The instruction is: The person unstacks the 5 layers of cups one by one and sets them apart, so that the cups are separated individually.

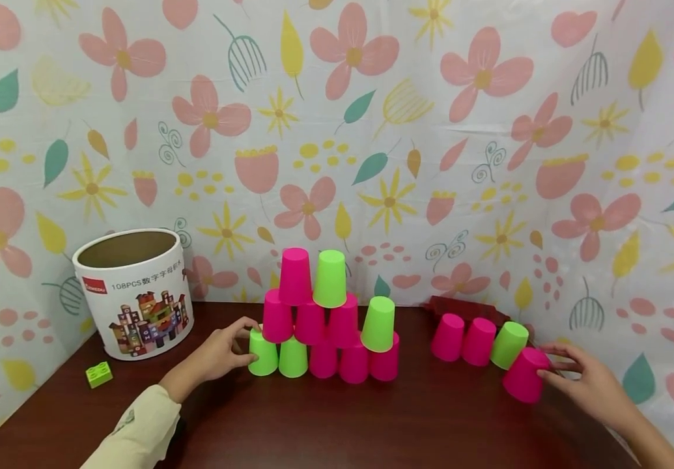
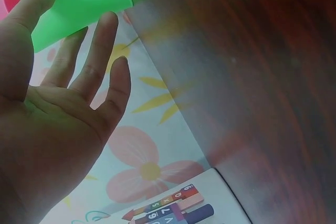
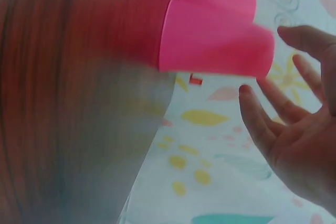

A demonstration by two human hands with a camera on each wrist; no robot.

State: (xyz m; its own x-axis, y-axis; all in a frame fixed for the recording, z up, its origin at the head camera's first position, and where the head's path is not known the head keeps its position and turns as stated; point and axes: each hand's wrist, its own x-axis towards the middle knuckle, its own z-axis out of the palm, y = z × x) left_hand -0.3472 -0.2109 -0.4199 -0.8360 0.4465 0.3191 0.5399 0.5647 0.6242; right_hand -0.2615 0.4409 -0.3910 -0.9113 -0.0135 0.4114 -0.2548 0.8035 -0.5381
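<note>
At the left end of a pyramid's bottom row, my left hand (image 1: pixel 228 348) holds a green cup (image 1: pixel 263 355) between thumb and fingers. In the left wrist view the thumb lies over that cup (image 2: pixel 89 3), and a fingertip is hidden behind it. Pink cups and a green cup (image 1: pixel 378 326) make the second row; a pink cup (image 1: pixel 294 277) and a green cup (image 1: pixel 329 280) sit on top. On the right, my right hand (image 1: pixel 591 384) is at a pink cup (image 1: pixel 525 376), its fingers (image 3: pixel 257 116) spread beside the cup's closed end (image 3: pixel 220 40).
Left of the cups, a white printed bucket (image 1: pixel 137 306) stands open, with a green toy brick (image 1: pixel 99 374) in front. Two pink cups (image 1: pixel 448 339) and a green cup (image 1: pixel 509 345) stand in the right row. Behind them lies a dark red object (image 1: pixel 471 308). A flowered cloth (image 1: pixel 372 176) hangs behind.
</note>
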